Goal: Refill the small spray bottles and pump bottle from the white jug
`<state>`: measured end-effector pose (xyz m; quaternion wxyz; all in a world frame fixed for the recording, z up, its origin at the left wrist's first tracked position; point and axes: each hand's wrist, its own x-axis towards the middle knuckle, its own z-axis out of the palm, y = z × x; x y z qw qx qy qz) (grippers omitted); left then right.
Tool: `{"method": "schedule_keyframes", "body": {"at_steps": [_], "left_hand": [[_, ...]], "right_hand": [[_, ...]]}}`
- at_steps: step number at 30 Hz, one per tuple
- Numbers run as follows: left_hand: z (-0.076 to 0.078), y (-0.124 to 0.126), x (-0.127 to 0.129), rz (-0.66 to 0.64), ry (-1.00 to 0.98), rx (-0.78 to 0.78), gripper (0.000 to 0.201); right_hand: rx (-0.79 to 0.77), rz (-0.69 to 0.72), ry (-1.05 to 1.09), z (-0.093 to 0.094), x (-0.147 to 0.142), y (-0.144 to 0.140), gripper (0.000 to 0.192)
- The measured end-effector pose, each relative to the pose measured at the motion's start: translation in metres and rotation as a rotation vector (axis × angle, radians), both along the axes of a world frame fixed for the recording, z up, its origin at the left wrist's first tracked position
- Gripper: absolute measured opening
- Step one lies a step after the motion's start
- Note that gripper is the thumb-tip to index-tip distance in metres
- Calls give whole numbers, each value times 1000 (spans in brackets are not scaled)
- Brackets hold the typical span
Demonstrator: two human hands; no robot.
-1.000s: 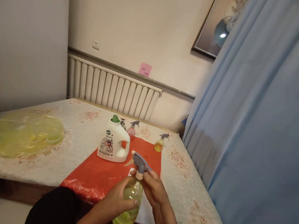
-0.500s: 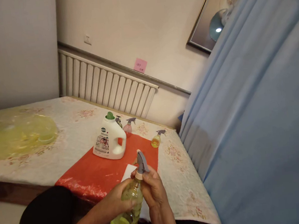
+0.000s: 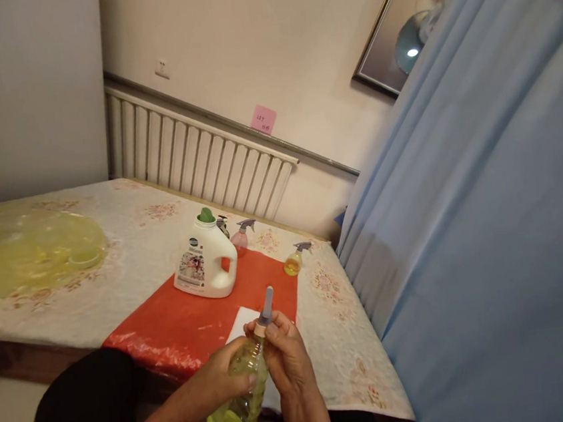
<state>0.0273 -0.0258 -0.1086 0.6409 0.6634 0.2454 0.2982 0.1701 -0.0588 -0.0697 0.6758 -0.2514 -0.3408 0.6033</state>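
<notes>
A yellow-green, see-through spray bottle [image 3: 250, 362] is tilted in front of me, with liquid in its lower part. My left hand [image 3: 226, 376] is wrapped round its body. At the neck, the fingers of my right hand [image 3: 287, 353] are closed on the pale collar below the grey spray head [image 3: 267, 306]. Behind my hands lies a white sheet [image 3: 241, 322], partly hidden, on a red plastic sheet [image 3: 157, 325]. A large white jug [image 3: 205, 262] with a green cap stands on the red sheet.
Beyond the jug are a pink spray bottle [image 3: 239, 239], a dark-topped bottle [image 3: 222, 225] and a small yellow spray bottle [image 3: 293, 263]. Crumpled yellow plastic [image 3: 28, 247] covers the left of the flowered table cover [image 3: 130, 254]. A radiator [image 3: 195, 156] stands behind; a blue curtain [image 3: 463, 219] hangs right.
The grey spray head has turned on the bottle, so its trigger no longer shows from the side. Both hands keep nearly the same place. The view has shifted slightly.
</notes>
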Motion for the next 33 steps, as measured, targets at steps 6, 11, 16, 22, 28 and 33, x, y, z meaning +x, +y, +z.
{"method": "schedule_keyframes", "body": {"at_steps": [6,11,16,22,28,33], "left_hand": [[0,2,-3,-62,-29,-74,44],[6,0,-4,-46,4,-116,41],[7,-1,-3,-26,3,-117,40],[2,1,-1,38,66,-18,39],[5,-1,6,199,212,130,34],[10,-6,8,268,310,246,30]], "right_hand": [[11,33,-24,-5,0,2,22],[0,-4,33,-8,1,5,18],[-35,-20,36,-5,1,5,18],[-92,-98,41,-7,-7,5,23],[-150,-278,24,-14,-16,8,28],[-170,-332,-108,-26,-16,11,29]]}}
